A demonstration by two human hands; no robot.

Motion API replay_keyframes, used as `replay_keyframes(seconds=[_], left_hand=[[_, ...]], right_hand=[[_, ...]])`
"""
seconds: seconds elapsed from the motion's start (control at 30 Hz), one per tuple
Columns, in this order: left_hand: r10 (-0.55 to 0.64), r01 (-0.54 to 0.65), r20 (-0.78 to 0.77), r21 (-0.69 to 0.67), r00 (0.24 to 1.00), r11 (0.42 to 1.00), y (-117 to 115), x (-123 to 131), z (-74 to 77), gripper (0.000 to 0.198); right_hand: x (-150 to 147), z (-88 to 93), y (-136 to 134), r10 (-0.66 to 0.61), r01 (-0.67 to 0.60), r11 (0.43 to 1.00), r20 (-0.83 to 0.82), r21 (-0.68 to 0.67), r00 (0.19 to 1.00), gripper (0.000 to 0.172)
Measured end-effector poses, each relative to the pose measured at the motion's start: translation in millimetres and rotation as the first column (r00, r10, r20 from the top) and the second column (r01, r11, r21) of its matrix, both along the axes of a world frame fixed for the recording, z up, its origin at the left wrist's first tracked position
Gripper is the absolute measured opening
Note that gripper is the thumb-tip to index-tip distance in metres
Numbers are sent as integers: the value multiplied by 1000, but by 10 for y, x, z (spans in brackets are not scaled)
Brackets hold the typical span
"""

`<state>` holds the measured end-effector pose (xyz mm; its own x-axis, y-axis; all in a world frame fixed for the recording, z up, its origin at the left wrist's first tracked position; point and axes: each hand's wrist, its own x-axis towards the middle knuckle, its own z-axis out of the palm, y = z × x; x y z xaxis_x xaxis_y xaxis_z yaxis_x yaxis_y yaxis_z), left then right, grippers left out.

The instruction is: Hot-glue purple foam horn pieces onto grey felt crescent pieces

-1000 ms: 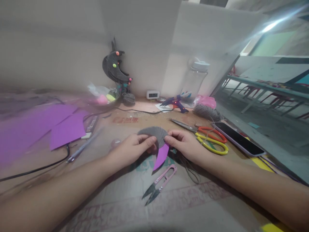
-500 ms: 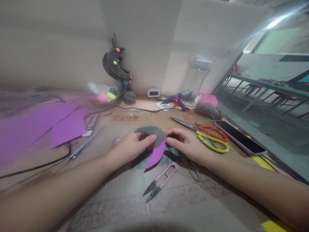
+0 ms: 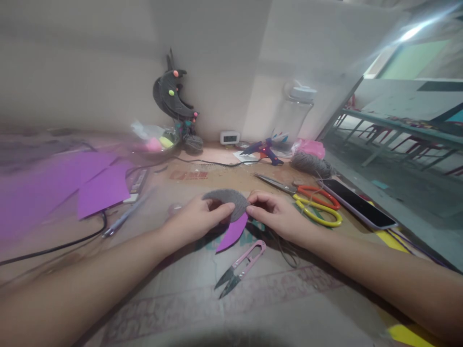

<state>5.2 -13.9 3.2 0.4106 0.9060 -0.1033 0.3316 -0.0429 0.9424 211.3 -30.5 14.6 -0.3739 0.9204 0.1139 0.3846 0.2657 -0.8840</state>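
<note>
A purple paper crescent point(image 3: 231, 235) is held between my hands, its upper part wound with grey yarn point(image 3: 231, 196). My left hand point(image 3: 202, 215) is closed on the wound part, with the thumb flat on top and the other fingers hidden beneath. At the right edge of the winding, my right hand point(image 3: 271, 210) pinches the yarn between thumb and forefinger. A loose loop of yarn point(image 3: 291, 260) trails below this hand. Pink thread snips point(image 3: 249, 259) lie spread on the table in front of the crescent, touching neither hand.
Scissors point(image 3: 318, 219) with orange and yellow handles and a phone point(image 3: 358, 202) lie on the right. Behind them are a yarn ball point(image 3: 311, 165) and a glue gun point(image 3: 265, 150). Purple sheets point(image 3: 104, 188), a pen point(image 3: 121, 221) and a black cable point(image 3: 65, 248) occupy the left.
My right fingertips have shifted very slightly left against the winding. Both hands keep their holds, and the view has moved a little.
</note>
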Motion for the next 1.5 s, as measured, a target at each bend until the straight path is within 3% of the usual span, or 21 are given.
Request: replay_keyframes(seconds=[0.23, 0.4, 0.47, 0.57, 0.67, 0.83, 1.07, 1.27, 1.5], left_hand=[[32, -32, -31, -6, 999, 999, -16, 11, 49, 41], [62, -63, -80, -4, 995, 998, -22, 14, 64, 44], [70, -72, -99, -9, 993, 997, -28, 9, 80, 45], [78, -79, -71, -6, 994, 997, -24, 1, 86, 44], [62, -61, -25, 38, 998, 997, 1, -3, 51, 43], [20, -22, 23, 97, 1000, 995, 28, 10, -11, 40], [18, -27, 80, 118, 997, 993, 14, 7, 2, 33], [2, -8, 56, 111, 998, 994, 9, -7, 10, 33], [-7, 3, 54, 79, 999, 997, 14, -6, -41, 32]], right_hand=[[22, 17, 7, 6, -8, 993, 22, 116, 1000, 27], [101, -7, 20, -219, 220, 945, -31, 243, 975, 24], [114, 6, 2, -261, 244, 932, 27, 267, 965, 23], [89, 37, -35, -148, 96, 966, 210, 239, 966, 33], [33, 49, -51, -36, -21, 980, 280, 197, 959, 27], [-17, 42, -45, -30, 8, 995, 217, 102, 976, 27], [-7, 50, -67, -21, -7, 990, 196, 142, 980, 29], [70, 10, -24, -259, 245, 931, 17, 272, 966, 19], [22, 22, 10, -64, 36, 968, 107, 248, 992, 14]])
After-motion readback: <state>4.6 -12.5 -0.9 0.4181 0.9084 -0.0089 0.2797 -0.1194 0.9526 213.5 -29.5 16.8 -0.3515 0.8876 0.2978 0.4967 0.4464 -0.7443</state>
